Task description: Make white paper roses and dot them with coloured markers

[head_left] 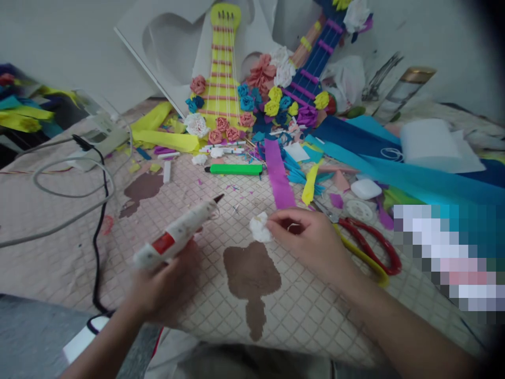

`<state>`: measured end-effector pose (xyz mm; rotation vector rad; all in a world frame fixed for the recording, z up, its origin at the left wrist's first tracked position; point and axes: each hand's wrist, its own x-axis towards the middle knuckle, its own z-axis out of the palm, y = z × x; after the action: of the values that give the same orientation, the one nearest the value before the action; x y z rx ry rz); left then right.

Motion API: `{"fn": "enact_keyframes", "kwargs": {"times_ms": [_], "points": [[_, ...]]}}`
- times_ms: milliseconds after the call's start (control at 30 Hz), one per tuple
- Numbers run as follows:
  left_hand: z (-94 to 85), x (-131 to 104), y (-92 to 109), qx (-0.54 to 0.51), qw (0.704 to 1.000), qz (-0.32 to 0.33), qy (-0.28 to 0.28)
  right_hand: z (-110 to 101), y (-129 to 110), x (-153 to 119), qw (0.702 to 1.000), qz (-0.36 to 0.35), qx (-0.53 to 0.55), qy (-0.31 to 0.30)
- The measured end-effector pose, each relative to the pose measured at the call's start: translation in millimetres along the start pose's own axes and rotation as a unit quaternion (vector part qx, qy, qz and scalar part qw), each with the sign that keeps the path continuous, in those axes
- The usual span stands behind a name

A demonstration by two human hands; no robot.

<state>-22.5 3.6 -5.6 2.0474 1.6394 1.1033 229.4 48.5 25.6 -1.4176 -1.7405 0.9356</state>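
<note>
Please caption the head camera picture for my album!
Left grip holding a white-and-red plastic glue gun; right grip pinching a crumpled white papery piece.

A yellow model guitar [223,108], trimmed with paper flowers [221,125], stands on the bench [201,310]. Right of the yellow model guitar tilts a dark blue guitar [317,62]. In front of the yellow one lies a green stick-like tool [236,169]; to its front right, a purple strip [279,173] and, farther out, scissors [350,227]. A white roll [428,145] lies well to its right, a black cable [101,216] to its left.
</note>
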Motion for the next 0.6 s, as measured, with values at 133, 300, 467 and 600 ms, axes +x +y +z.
{"fn": "enact_keyframes", "kwargs": {"times_ms": [133, 300, 467, 600], "points": [[-28.8, 28, -33, 0.031, 0.994, -0.091, 0.053, -1, 0, 0, 0.999, 0.025, 0.041, -0.019], [-55.2, 55, -59, 0.132, 0.986, -0.091, 0.037, -1, 3, 1, 0.998, 0.019, 0.046, -0.03], [-63.9, 57, -72, 0.233, 0.968, -0.091, 0.02, -1, 5, 2, 0.998, 0.015, 0.052, -0.024], [-69.9, 47, -79, 0.188, 0.982, 0.002, 0.024, 0, 3, 1, 0.998, 0.01, 0.054, -0.033]]}}
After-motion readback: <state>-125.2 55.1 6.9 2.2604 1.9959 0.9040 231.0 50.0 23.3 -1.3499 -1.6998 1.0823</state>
